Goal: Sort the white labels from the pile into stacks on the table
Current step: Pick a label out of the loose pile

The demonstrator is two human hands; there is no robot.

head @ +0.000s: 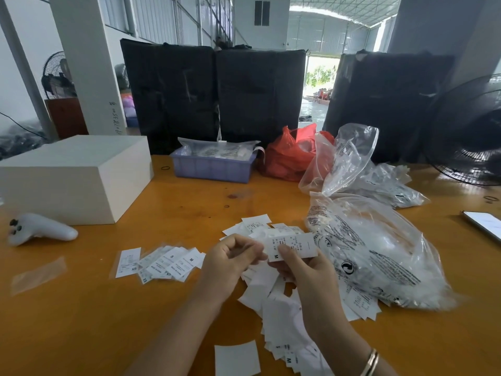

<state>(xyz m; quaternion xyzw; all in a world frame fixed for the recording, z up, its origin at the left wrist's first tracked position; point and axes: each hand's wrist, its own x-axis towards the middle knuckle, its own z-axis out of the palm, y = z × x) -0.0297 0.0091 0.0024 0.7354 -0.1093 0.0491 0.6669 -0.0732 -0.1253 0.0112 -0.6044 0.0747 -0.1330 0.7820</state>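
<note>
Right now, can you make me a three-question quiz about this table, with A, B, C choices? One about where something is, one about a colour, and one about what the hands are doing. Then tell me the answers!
1. Where is the white box?
A. On the table's far left
B. Inside the purple tray
C. Under the clear bag

2. What colour is the bag beside the purple tray?
A. Green
B. Red
C. Yellow

3. What is the right hand doing?
A. Resting flat on the table
B. Holding a phone
C. Holding a label

Answers:
1. A, the box sits left of everything, behind the white controller.
2. B, the crumpled bag right of the tray is red.
3. C, its thumb presses a label marked M, while the left hand curls beside it.
</note>
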